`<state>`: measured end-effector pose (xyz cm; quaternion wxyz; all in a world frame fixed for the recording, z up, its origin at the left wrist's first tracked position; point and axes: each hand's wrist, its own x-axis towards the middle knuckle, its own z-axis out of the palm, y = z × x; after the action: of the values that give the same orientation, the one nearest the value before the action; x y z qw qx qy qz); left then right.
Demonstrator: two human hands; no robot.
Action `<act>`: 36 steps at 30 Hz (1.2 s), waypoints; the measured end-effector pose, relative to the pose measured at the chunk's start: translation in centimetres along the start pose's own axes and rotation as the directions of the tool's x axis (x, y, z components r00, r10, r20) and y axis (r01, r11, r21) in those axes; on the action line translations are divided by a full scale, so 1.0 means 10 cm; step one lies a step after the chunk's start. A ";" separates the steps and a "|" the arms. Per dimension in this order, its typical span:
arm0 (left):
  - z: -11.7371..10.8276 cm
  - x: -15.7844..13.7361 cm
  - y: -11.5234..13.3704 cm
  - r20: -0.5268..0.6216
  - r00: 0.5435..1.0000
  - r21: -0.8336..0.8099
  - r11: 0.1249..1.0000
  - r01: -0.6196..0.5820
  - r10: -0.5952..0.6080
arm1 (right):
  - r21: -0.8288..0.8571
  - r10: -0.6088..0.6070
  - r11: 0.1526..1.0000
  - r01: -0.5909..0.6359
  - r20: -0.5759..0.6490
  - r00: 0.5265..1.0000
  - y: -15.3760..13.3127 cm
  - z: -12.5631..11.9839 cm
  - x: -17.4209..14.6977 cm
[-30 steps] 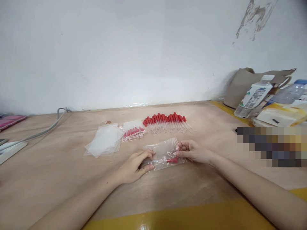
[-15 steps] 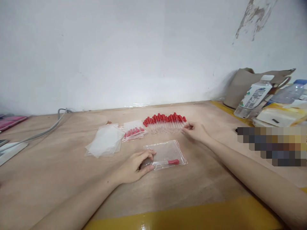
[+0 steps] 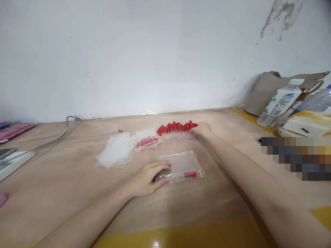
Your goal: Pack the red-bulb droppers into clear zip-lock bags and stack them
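My left hand (image 3: pixel 151 177) rests on the left end of a clear zip bag (image 3: pixel 177 163), fingers stretched and thumb apart from them. Inside the bag lies one dropper with a red rubber bulb (image 3: pixel 190 174). Behind it spreads a row of several red-bulbed droppers (image 3: pixel 178 132), bulbs toward the wall and clear tubes toward me. At the row's right end my right hand (image 3: pixel 203 129) has its blurred fingers closed at the bulb end of a dropper; the hand partly hides it. Left of the row is a stack of filled zip bags (image 3: pixel 147 141) with red bulbs showing.
A fanned pile of flat clear bags (image 3: pixel 116 150) lies left of the filled ones. A grey cable (image 3: pixel 55 137) crosses the left side. At the right stand a plastic bottle (image 3: pixel 281 103) and a beige bag (image 3: pixel 263 91). Yellow tape (image 3: pixel 144 237) runs along the front edge.
My right hand has moved from the tube ends up toward the bulbs at the row's right end. My left hand stays on the zip bag. The view has shifted slightly.
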<state>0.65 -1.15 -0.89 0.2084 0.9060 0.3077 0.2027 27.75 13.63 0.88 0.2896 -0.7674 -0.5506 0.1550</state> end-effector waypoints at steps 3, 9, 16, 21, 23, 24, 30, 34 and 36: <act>-0.01 -0.01 0.01 0.001 1.000 -0.004 1.000 -0.001 0.001 | 0.034 0.019 0.999 -0.020 0.013 1.000 -0.03 -0.04 0.02; -0.01 0.00 0.01 0.000 1.000 -0.006 1.000 -0.010 0.010 | 0.255 -0.107 0.963 0.092 0.047 0.993 0.01 -0.20 -0.20; 0.00 0.00 0.01 -0.007 1.000 0.008 1.000 -0.005 0.006 | 0.765 -0.284 0.627 0.151 0.044 0.958 0.46 -0.30 -0.90; -0.01 0.00 0.02 0.005 1.000 0.029 1.000 0.004 -0.004 | 0.810 -0.194 0.585 0.040 0.092 0.977 0.61 -0.20 -1.13; -0.01 0.01 0.02 0.015 1.000 0.025 1.000 0.004 -0.005 | 0.842 -0.178 0.539 -0.020 0.137 0.975 0.59 -0.15 -1.16; -0.01 0.01 0.02 0.016 1.000 0.022 1.000 0.004 -0.004 | 0.857 -0.184 0.511 -0.064 0.181 0.966 0.58 -0.14 -1.18; -0.02 0.01 0.02 0.017 1.000 0.018 1.000 0.016 -0.016 | 0.807 -0.315 0.550 -0.215 0.438 0.842 0.65 -0.21 -1.21; -0.02 0.01 0.02 0.012 1.000 0.024 1.000 0.015 -0.015 | 0.607 -0.424 0.795 0.004 0.550 0.720 0.77 -0.36 -1.13; -0.02 0.01 0.02 0.014 1.000 0.028 0.999 0.018 -0.018 | 0.548 -0.507 0.816 0.185 0.524 0.684 0.78 -0.41 -1.11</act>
<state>0.75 -1.17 -0.62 0.1999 0.9074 0.3172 0.1900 32.08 0.33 -1.63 0.2751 -0.4527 -0.7027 0.4749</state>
